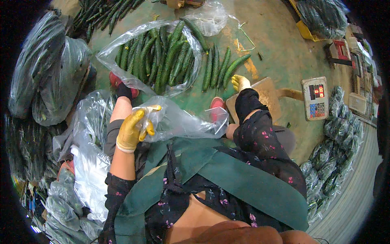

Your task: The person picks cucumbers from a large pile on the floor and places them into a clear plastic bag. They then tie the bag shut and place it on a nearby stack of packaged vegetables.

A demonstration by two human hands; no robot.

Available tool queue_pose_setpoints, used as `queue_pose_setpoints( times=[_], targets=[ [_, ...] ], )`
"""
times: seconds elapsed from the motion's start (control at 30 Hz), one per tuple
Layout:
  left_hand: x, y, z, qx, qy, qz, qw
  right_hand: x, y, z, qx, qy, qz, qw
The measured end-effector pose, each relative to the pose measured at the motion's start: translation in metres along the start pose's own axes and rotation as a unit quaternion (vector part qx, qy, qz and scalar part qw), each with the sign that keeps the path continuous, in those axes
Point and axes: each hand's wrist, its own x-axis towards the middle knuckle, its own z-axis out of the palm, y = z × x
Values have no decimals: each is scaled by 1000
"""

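My left hand, in a yellow-coated glove, has a clear plastic bag between its thumb and fingers. The bag spreads across my lap towards the right knee. Beyond my feet, a large pile of cucumbers lies inside an open clear plastic liner. Several loose cucumbers lie on the floor to the right of that liner. Close below the rightmost curved cucumber is my right hand, gloved in the same way. Its fingers are bent, and nothing shows in them; their inner side is hidden.
A scale with a metal platform and a lit display stands to my right. Bagged cucumbers are stacked beyond it. Big filled plastic sacks and a stack of white plastic bags sit at my left. More cucumbers lie at the far left.
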Motion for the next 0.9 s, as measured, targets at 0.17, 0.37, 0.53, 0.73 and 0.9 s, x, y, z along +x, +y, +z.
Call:
queue_pose_setpoints(
  times=[0.17, 0.37, 0.53, 0.73, 0.9],
  targets=[
    [0, -8, -9, -102, -36, -42, 993, 41, 4, 10, -144, 44, -51, 987],
    [5, 7, 2, -124, -21, -68, 990, 97, 37, 45, -181, 131, -87, 971],
    [18, 7, -5, -129, -27, -59, 990, 44, 13, 43, 28, 17, -77, 996],
    [23, 9, 0, -166, -1, -26, 986, 42, 18, 62, 10, -58, -78, 995],
    [27, 4, -6, -205, -36, -51, 977, 59, 15, 98, -196, 73, -99, 973]
  ],
)
